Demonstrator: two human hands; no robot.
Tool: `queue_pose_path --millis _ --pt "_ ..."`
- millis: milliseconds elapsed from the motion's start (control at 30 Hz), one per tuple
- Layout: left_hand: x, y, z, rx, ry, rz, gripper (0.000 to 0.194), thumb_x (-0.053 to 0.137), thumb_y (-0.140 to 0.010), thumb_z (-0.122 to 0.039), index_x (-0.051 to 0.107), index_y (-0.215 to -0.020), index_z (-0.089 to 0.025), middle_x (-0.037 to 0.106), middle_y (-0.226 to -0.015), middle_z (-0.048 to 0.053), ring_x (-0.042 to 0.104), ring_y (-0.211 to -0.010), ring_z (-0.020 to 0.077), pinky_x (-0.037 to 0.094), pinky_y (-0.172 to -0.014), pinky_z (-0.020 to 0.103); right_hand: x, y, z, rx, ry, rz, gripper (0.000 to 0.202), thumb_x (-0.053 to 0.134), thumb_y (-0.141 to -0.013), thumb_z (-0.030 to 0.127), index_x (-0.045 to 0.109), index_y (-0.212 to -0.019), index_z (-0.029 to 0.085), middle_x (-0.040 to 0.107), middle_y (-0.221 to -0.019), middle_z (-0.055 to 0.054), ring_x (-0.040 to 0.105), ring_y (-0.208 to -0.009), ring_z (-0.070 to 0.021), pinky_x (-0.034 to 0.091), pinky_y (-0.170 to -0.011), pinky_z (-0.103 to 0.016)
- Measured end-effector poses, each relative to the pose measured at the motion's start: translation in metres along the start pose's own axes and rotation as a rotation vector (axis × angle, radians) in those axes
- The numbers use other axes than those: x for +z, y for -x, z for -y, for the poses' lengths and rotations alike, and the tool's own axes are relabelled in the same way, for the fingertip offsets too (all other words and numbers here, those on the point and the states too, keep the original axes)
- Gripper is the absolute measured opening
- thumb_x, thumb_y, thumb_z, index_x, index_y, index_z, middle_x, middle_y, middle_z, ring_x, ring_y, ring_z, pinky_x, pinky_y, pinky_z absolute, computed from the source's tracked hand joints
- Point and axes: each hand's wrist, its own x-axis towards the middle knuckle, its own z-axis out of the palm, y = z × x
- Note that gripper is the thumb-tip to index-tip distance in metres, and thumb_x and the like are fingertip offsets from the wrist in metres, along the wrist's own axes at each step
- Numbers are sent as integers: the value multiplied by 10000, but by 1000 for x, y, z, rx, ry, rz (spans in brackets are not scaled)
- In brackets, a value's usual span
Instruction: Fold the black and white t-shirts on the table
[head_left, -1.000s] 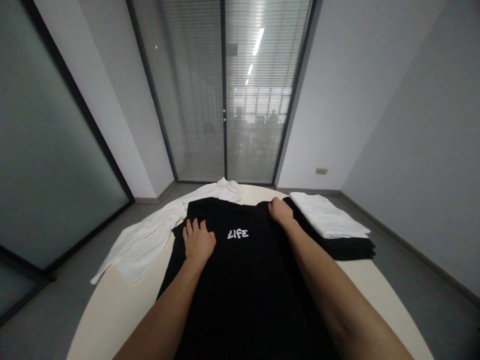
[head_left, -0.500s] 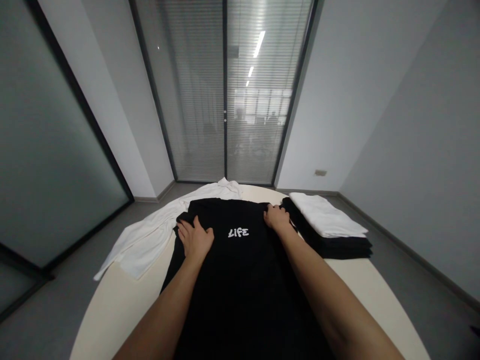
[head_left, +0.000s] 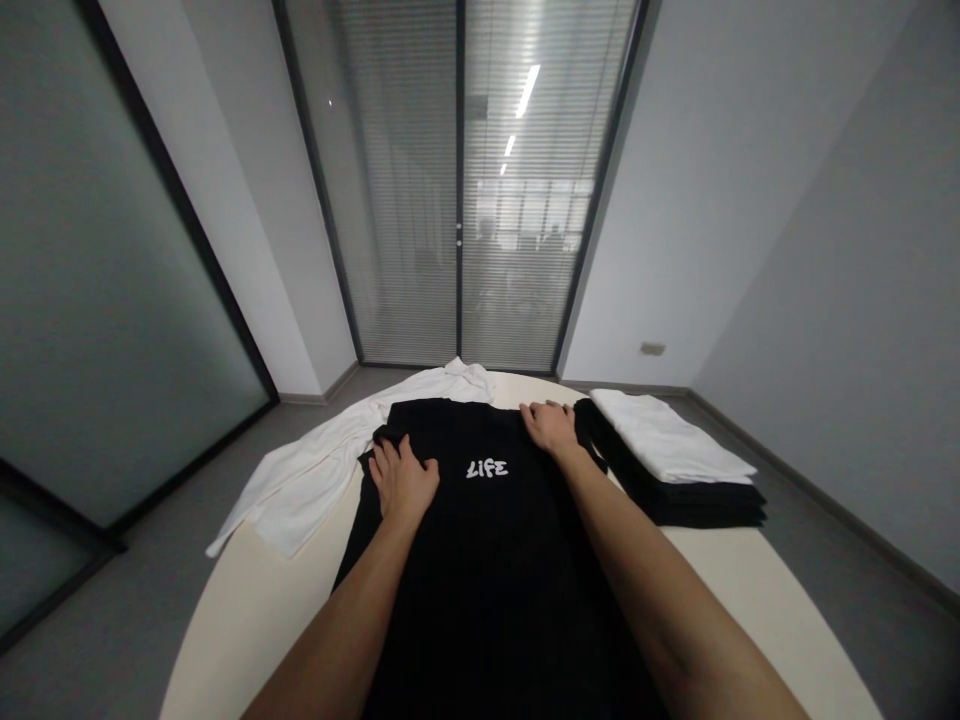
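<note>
Black shirt (head_left: 487,560), spread on the round table (head_left: 240,620): I press my left hand (head_left: 403,478) and right hand (head_left: 550,427) flat, fingers spread, apparently pinning its upper corners smooth.

A black shirt (head_left: 487,560) bearing white lettering (head_left: 487,468) is lying on a cream table (head_left: 247,610), with a white garment (head_left: 300,480) and a white-topped black stack (head_left: 675,470) flanking it.

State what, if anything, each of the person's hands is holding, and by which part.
Nothing is lifted. The left hand presses flat on the black cotton T-shirt near its left shoulder; the right hand rests at its top right edge.
</note>
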Motion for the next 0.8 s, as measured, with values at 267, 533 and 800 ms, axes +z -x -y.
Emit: queue_pose_path --millis 267,533,800 --pt "0 0 -1 5 -20 21 620 554 -861 -316 497 -1424 -64 395 -1538 263 294 -1473 393 209 -1199 529 -2 -19 9 14 -118 167 282 635 -819 380 736 -1021 210 740 -1039 -103 643 -1075 -299 365 -1012 -508" --pt "-2 0 -1 7 -27 23 608 550 -857 -299 502 -1418 -67 394 -1539 260 288 -1476 389 210 -1199 525 -15 -20 0 -124 -284 278 123 688 -704 258 698 -805 191 674 -742 -12 622 -779 -182 443 -725 -260" --pt "-1 0 -1 6 -10 26 622 548 -858 -309 488 -1422 -56 382 -1539 277 279 -1480 392 205 -1201 527 -29 -15 -2 -261 -446 262 225 649 -698 256 643 -910 180 658 -836 5 562 -754 -144 420 -684 -219"
